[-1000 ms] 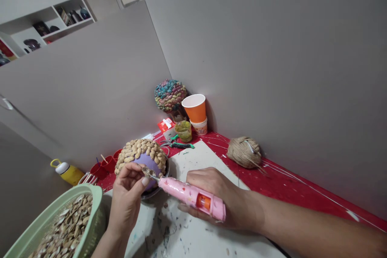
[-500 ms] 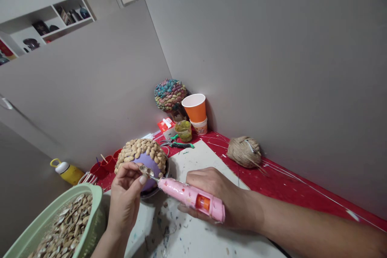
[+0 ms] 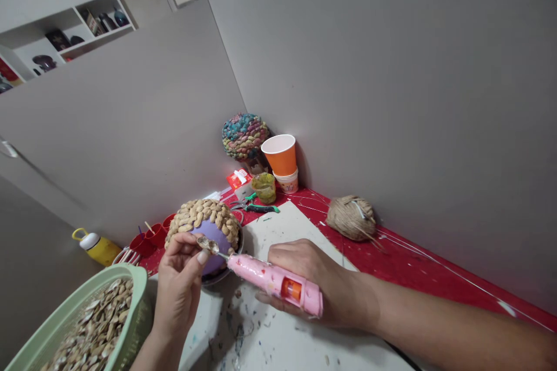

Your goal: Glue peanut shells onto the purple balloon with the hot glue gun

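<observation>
My right hand (image 3: 304, 269) grips a pink glue gun (image 3: 276, 283), its metal tip pointing left at a small nut shell (image 3: 203, 243). My left hand (image 3: 179, 278) pinches that shell between thumb and fingers, just in front of a purple ball (image 3: 213, 233). Tan shells (image 3: 201, 214) cover the top of the ball, which sits in a dark dish. A green basket (image 3: 130, 324) full of loose shells stands by my left wrist at the lower left.
A paint-flecked white board (image 3: 287, 232) lies on the red table (image 3: 409, 272). Behind stand an orange cup (image 3: 281, 155), a multicoloured shell ball (image 3: 244, 136), a small jar (image 3: 264, 187), cutters (image 3: 255, 206), a twine ball (image 3: 351, 218), red cups (image 3: 148, 237) and a yellow bottle (image 3: 98, 247).
My left hand has drawn the shell slightly left and up, and the glue gun's tip has followed it. The rest has stayed put.
</observation>
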`<act>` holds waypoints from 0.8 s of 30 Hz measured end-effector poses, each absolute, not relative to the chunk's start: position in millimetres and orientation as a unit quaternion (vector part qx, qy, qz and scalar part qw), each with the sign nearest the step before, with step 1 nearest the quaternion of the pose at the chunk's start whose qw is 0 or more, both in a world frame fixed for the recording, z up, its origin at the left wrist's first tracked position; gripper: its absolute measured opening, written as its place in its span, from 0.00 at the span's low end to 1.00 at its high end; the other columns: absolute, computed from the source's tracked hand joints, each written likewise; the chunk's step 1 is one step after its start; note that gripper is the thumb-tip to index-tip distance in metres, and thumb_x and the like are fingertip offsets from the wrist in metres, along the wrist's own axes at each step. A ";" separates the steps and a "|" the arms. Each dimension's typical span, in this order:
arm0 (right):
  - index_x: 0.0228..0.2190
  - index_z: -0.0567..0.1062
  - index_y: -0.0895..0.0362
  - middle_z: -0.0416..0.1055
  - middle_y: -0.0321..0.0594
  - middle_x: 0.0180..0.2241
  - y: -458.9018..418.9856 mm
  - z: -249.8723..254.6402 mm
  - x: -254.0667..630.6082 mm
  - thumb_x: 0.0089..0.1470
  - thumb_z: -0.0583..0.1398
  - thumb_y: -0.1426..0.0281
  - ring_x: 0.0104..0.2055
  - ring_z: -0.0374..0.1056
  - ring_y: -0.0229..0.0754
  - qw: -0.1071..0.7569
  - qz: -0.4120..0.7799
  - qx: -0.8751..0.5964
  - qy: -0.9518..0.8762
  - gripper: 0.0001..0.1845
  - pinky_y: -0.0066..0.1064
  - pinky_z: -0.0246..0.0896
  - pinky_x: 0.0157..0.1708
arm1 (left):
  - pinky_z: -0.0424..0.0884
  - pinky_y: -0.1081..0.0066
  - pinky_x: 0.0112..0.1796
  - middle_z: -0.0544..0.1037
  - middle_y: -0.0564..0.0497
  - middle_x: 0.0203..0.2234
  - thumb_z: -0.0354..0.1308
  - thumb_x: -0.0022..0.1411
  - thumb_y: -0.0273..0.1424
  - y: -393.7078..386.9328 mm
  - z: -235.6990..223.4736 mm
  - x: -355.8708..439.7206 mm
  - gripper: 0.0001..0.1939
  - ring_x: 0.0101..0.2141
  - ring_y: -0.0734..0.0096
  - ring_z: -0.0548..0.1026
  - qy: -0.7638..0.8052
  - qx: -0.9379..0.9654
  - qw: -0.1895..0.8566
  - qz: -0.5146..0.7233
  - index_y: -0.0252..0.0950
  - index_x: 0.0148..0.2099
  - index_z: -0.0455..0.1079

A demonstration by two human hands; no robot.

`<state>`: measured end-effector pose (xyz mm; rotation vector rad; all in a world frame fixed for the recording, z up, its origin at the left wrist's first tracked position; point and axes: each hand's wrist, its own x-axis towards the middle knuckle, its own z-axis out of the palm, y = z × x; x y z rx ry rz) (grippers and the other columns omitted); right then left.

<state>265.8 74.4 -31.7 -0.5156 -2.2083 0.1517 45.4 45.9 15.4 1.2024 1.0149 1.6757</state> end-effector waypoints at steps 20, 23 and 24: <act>0.22 0.67 0.58 0.61 0.33 0.20 76.1 -29.7 265.6 0.65 0.52 0.61 0.20 0.53 0.34 0.427 0.020 -0.195 -0.883 0.21 0.28 0.43 0.22 | 0.73 0.80 0.36 0.78 0.54 0.29 0.73 0.46 0.28 45.1 20.3 45.9 0.13 0.31 0.77 0.75 0.383 0.469 0.430 0.670 0.38 0.34 0.73; 0.22 0.67 0.58 0.61 0.33 0.19 76.4 -29.3 265.0 0.66 0.50 0.60 0.20 0.53 0.34 0.440 0.008 -0.193 -0.877 0.23 0.28 0.42 0.21 | 0.73 0.80 0.36 0.78 0.54 0.29 0.73 0.46 0.27 44.9 20.5 46.4 0.13 0.31 0.78 0.75 0.383 0.466 0.437 0.667 0.38 0.34 0.73; 0.22 0.67 0.58 0.61 0.33 0.19 76.5 -29.0 264.7 0.66 0.50 0.60 0.20 0.53 0.34 0.443 0.007 -0.193 -0.875 0.23 0.28 0.43 0.21 | 0.73 0.80 0.35 0.78 0.54 0.29 0.73 0.46 0.27 44.7 20.5 46.6 0.13 0.31 0.78 0.75 0.384 0.465 0.441 0.665 0.38 0.34 0.73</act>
